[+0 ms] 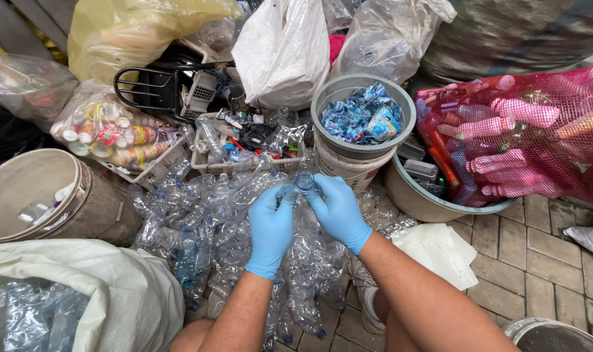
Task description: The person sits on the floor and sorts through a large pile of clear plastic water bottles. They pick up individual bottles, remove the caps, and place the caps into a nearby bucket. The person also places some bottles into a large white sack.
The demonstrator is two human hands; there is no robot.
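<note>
Clear, crinkled plastic fills the middle of the frame: a heap of crushed bottles [212, 215] lies on the grey brick paving [537, 261]. Both hands wear smooth blue gloves. The left hand [270, 228] and right hand [339, 212] meet at centre frame, each closed around one clear bottle [304, 195]. The forearms come up from the bottom edge and converge, the wrists bent slightly inward, the thumbs near the bottle's neck. Its open round mouth points toward the top of the frame, and its long axis runs from there down toward the person, the body passing between the gloves and blending into the heap below, so its lower end cannot be told apart.

Just above the hands stands a round grey tub [363, 120] of crumpled blue label scraps, set on a pale bucket. At right, a pink mesh sack [518, 137] holds slim pink bottles and rests on a wide basin [433, 202]. At left sits a worn round bin [42, 195]; a white woven sack [114, 287] of clear plastic fills the lower left. A white lattice crate [244, 160] of mixed scraps sits upper centre.
</note>
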